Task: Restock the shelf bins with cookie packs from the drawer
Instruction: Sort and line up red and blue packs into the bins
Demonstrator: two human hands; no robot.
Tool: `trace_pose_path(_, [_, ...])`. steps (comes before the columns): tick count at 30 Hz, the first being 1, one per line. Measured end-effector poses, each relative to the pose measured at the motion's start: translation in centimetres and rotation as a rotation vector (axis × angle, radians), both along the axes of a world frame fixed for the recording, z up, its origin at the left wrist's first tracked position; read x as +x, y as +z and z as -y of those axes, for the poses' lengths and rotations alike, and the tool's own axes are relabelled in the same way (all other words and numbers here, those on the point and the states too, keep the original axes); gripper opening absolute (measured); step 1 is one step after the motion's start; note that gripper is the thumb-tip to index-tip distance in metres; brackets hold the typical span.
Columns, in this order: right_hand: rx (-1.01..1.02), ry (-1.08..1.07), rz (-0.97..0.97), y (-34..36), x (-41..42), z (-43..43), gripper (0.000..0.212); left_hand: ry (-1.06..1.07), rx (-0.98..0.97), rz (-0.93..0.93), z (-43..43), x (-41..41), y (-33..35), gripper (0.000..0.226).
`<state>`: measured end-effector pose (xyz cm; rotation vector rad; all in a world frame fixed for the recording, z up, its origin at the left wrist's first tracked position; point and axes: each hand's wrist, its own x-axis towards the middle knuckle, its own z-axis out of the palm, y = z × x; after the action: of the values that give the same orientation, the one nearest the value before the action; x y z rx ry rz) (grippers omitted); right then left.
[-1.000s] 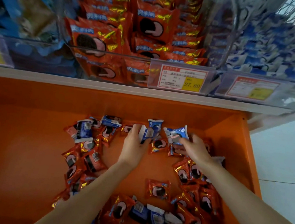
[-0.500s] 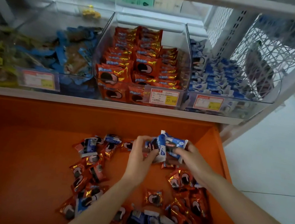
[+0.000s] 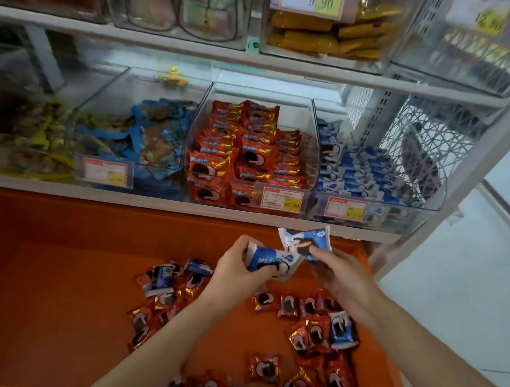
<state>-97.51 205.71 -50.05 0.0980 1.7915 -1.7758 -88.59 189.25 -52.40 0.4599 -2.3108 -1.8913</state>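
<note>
Rising off the drawer (image 3: 36,294) heap, left grip (image 3: 235,264) clenches a blue pack (image 3: 270,259), right grip (image 3: 342,276) a second pack (image 3: 306,240); blue bin (image 3: 388,217) above the drawer looks next.

blue cookie packs (image 3: 274,259) in both hands

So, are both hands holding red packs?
No, the left hand grips a blue pack, and the right hand pinches a second blue pack.
</note>
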Motion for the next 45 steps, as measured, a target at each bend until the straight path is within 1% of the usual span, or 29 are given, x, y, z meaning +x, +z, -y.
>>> trace_pose_path(2, [-0.053, -0.032, 0.053, 0.7, -0.3, 0.2, 0.016, 0.034, 0.03, -0.007, 0.5, 0.1, 0.4, 0.021])
trace_pose_path(5, [-0.129, -0.059, 0.096, 1.4, -0.7, 0.8, 0.018, 0.108, 0.076, -0.018, 1.3, 0.4, 0.6, 0.021])
trace_pose_path(9, [-0.211, -0.041, 0.119, 2.0, -1.2, 1.5, 0.019, 0.222, 0.029, -0.065, 2.3, 0.5, 1.1, 0.017])
trace_pose_path(11, [-0.247, -0.048, 0.126, 2.4, -1.6, 1.8, 0.019, 0.244, 0.008, -0.083, 2.9, 0.2, 1.2, 0.017])
trace_pose_path(13, [-0.237, -0.065, 0.118, 2.7, -2.3, 2.1, 0.018, 0.257, -0.005, -0.09, 3.4, -0.2, 1.6, 0.018])
trace_pose_path(16, [-0.181, -0.053, 0.092, 3.4, -3.4, 2.4, 0.017, 0.261, -0.01, -0.132, 4.0, -1.1, 2.6, 0.017])
trace_pose_path(19, [-0.102, -0.067, 0.015, 4.3, -5.0, 2.5, 0.018, 0.257, -0.064, -0.198, 4.4, -2.6, 3.7, 0.017])
trace_pose_path(21, [-0.043, -0.121, -0.07, 5.1, -6.5, 2.6, 0.02, 0.257, -0.089, -0.24, 4.5, -4.0, 4.4, 0.017])
trace_pose_path(23, [0.06, -0.159, -0.217, 5.9, -8.4, 2.6, 0.021, 0.245, -0.08, -0.276, 4.4, -5.5, 5.2, 0.019])
trace_pose_path(25, [0.123, -0.157, -0.327, 6.4, -10.8, 2.6, 0.03, 0.231, -0.073, -0.305, 4.3, -7.1, 5.8, 0.022])
trace_pose_path(28, [0.172, -0.129, -0.384, 6.5, -14.1, 2.6, 0.045, 0.223, -0.079, -0.312, 4.1, -9.3, 6.1, 0.024])
trace_pose_path(32, [0.448, -0.189, -0.626, 5.2, -17.8, 2.5, 0.063, 0.211, -0.11, -0.309, 3.7, -11.4, 5.6, 0.024])
trace_pose_path(34, [0.573, -0.179, -0.686, 4.2, -19.5, 2.5, 0.061, 0.215, -0.129, -0.331, 3.5, -12.1, 5.2, 0.025])
trace_pose_path(37, [0.644, -0.101, -0.704, 2.9, -21.7, 2.6, 0.05, 0.236, -0.125, -0.327, 3.3, -12.8, 4.5, 0.026])
trace_pose_path(41, [0.602, -0.107, -0.72, 2.0, -23.4, 3.5, 0.044, 0.235, -0.135, -0.313, 3.4, -13.6, 4.1, 0.025])
trace_pose_path(43, [0.549, -0.1, -0.717, 1.8, -24.1, 4.0, 0.04, 0.232, -0.142, -0.324, 3.5, -13.9, 4.1, 0.026])
trace_pose_path(45, [0.529, -0.049, -0.725, 1.3, -24.7, 4.2, 0.024, 0.232, -0.151, -0.334, 3.5, -14.0, 4.1, 0.029])
